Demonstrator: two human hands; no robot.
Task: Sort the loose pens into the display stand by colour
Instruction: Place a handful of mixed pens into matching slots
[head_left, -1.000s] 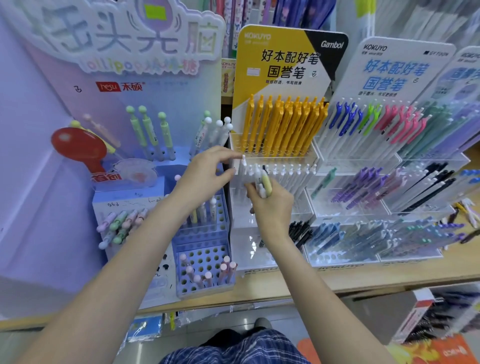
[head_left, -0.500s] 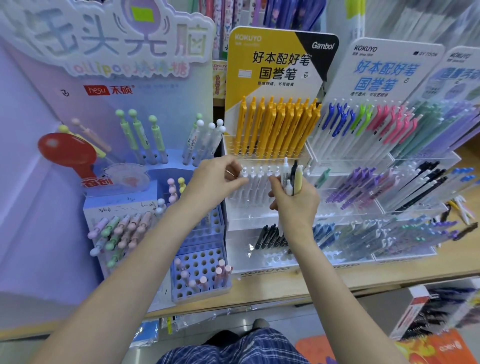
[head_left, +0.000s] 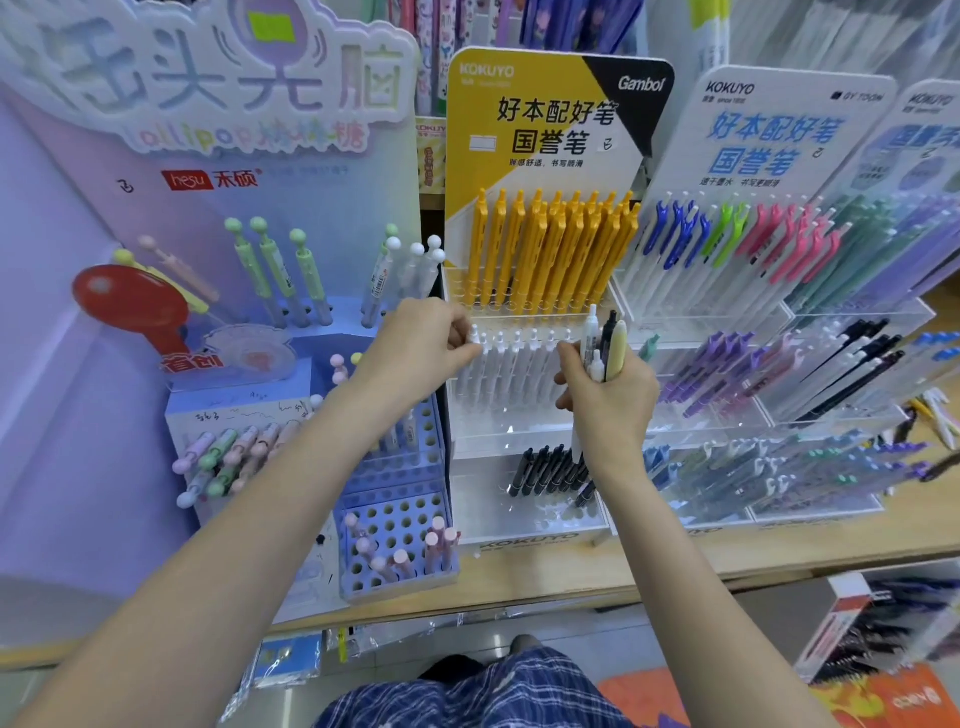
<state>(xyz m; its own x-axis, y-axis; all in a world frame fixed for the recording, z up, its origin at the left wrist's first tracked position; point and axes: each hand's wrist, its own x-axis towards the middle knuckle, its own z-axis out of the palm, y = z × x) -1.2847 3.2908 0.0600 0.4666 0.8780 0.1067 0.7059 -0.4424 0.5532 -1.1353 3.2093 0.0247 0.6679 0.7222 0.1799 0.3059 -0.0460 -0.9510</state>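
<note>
My left grip (head_left: 434, 340) pinches a white pen (head_left: 475, 358) upright above its row, while my right grip (head_left: 610, 395) clamps the spare pens (head_left: 602, 345) just beside.

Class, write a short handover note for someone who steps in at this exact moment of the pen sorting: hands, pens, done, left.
Left hand: fingers pinch the top of a pen at the left end of the white pen row.
Right hand: grips the loose bundle, with white, black and pale yellow pens showing.
Done: yellow pens fill the top tier; black pens sit in the bottom tier.
Left: slot each pen of the bundle with its colour.
</note>
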